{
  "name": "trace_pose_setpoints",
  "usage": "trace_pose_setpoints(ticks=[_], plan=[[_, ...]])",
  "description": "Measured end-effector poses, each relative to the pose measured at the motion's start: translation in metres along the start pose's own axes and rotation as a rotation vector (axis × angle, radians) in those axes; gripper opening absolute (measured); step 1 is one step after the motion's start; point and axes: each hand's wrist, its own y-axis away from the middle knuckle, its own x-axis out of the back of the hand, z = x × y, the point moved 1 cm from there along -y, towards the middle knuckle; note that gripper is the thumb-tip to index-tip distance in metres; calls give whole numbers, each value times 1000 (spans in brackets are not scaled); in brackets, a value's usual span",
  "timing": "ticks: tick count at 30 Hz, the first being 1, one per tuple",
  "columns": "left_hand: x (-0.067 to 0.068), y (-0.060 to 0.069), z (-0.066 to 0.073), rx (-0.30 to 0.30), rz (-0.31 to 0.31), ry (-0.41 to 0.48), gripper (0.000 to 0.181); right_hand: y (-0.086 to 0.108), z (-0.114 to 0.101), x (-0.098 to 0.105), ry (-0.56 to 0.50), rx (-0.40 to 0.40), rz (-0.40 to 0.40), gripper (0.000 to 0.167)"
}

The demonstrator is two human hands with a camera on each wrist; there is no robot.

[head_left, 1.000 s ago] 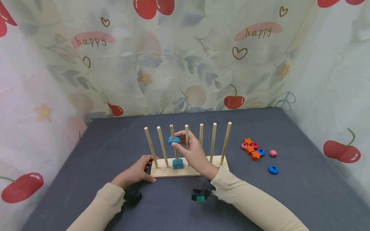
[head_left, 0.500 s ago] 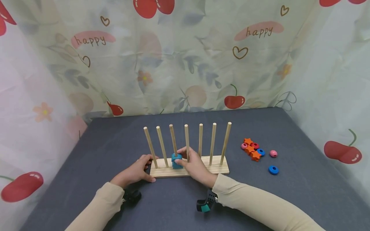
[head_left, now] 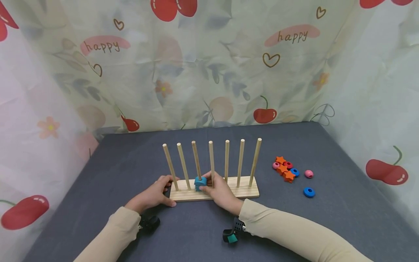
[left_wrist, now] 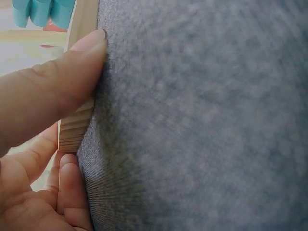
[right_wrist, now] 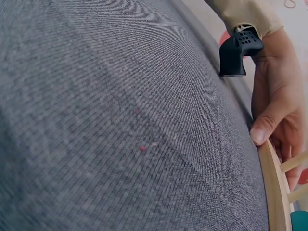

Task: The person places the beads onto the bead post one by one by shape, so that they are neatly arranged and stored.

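Note:
A long wooden base carries upright pegs in a row. Blue blocks, one on top of another, sit low on the third peg from the left; they show as teal in the left wrist view. The right hand has its thumb and fingers around the right side of these blocks, with the far fingers partly hidden. At the left end of the base, the left hand grips the wood, its thumb along the front edge and its other fingers round the end.
Right of the base on the dark tabletop lies a cluster of orange stars, red, pink and blue beads. A pink bead and a blue ring lie apart from it. Patterned cloth hangs behind.
The right hand has come down the third peg with a blue block, which now rests on the lower one. Lately that hand has shifted slightly right. The left hand has stayed put.

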Motion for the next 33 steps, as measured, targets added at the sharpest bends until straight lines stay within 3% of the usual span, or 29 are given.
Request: trace_pose_setpoints(ticks=[9,20,33], plan=[[0,0,1,28,5,6,79,0,0,0,-5,0,-5,23],[0,0,1,14,3,-2,78,2,2,2,-27,-16,-22,24],[0,0,0,13,-1,0,78,3,0,1,-4,-7,15,22]])
